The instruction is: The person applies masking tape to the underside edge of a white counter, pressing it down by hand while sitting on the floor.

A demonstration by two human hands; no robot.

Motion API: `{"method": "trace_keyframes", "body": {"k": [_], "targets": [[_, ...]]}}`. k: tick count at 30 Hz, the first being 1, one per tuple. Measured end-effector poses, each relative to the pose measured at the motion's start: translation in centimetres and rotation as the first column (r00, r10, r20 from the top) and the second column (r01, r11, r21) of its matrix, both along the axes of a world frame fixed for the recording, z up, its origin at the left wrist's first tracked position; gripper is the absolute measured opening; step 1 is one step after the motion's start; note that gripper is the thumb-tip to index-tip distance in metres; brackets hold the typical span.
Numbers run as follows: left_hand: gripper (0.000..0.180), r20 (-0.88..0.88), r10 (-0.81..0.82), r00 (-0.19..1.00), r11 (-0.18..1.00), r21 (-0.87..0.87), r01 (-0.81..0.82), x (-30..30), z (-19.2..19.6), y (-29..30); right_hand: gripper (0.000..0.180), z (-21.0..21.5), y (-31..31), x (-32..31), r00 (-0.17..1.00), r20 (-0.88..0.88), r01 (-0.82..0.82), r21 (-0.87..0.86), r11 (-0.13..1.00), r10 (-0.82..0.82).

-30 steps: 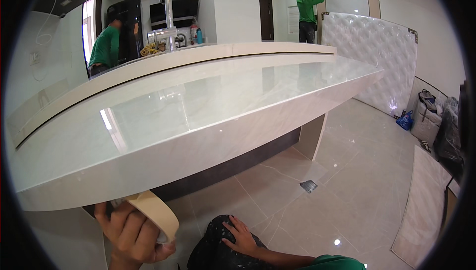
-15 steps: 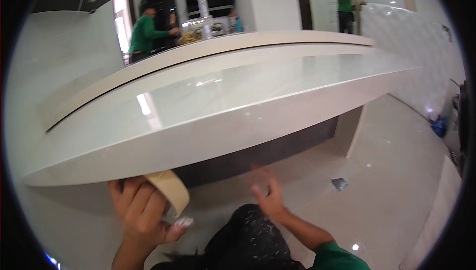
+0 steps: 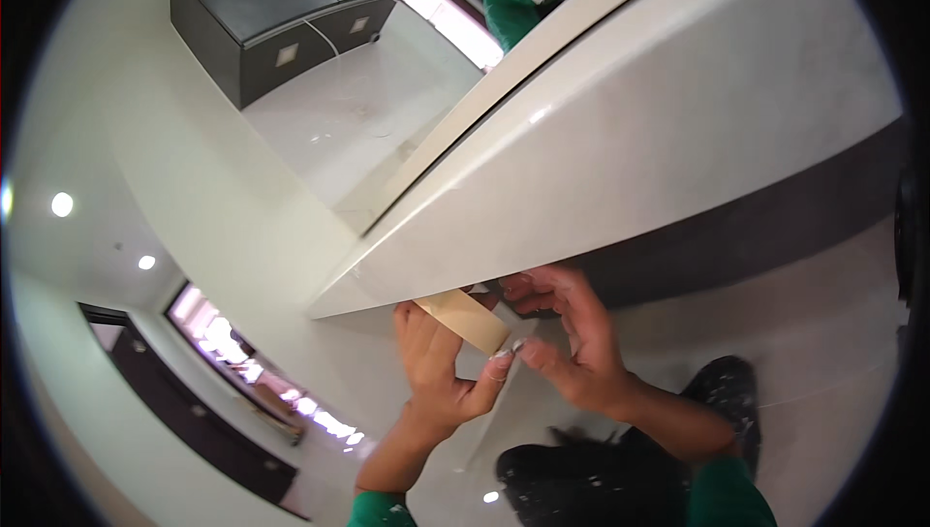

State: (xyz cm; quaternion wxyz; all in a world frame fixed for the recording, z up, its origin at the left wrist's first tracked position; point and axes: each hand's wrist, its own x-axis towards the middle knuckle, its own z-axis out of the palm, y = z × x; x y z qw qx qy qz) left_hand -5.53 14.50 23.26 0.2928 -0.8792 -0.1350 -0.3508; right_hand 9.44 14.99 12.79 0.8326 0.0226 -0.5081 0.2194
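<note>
Head view: the left hand (image 3: 441, 362) rises from the lower edge, palm toward the camera, with its fingers closed around a tan roll of masking tape (image 3: 465, 319). The roll sits just under the lower edge of the glossy cream stone countertop (image 3: 620, 149). The right hand (image 3: 572, 333) is beside it, fingers curled, thumb and forefinger pinched at the roll's lower end; whether they hold a tape end cannot be told. A dark grey wall cabinet (image 3: 281, 14) hangs behind, doors shut, contents hidden. A person in a green shirt (image 3: 513, 4) stands beyond the counter.
</note>
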Motion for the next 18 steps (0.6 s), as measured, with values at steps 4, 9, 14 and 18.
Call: {"method": "trace_keyframes", "body": {"k": [4,9,14,18], "targets": [[0.035,0.059,0.058,0.997,0.995,-0.087,-0.052,-0.3,-0.9,-0.3,0.066,-0.2,-1.1,-0.7,0.988,-0.005,0.152,0.004,0.988,-0.152],[0.033,0.069,0.042,0.997,0.999,-0.009,-0.042,0.1,-1.6,-0.9,0.059,0.6,-1.3,-1.2,0.932,-0.073,0.359,0.077,0.93,-0.354],[0.035,-0.041,-0.008,0.999,0.998,0.06,0.01,-0.2,-0.4,-2.3,0.055,0.5,-1.8,-1.0,0.908,-0.042,0.42,0.095,0.903,-0.418],[0.036,-0.07,-0.072,0.995,0.991,0.106,0.079,-0.9,0.9,-3.3,0.055,0.5,-3.1,-1.0,0.896,-0.031,0.445,0.069,0.893,-0.444]]}}
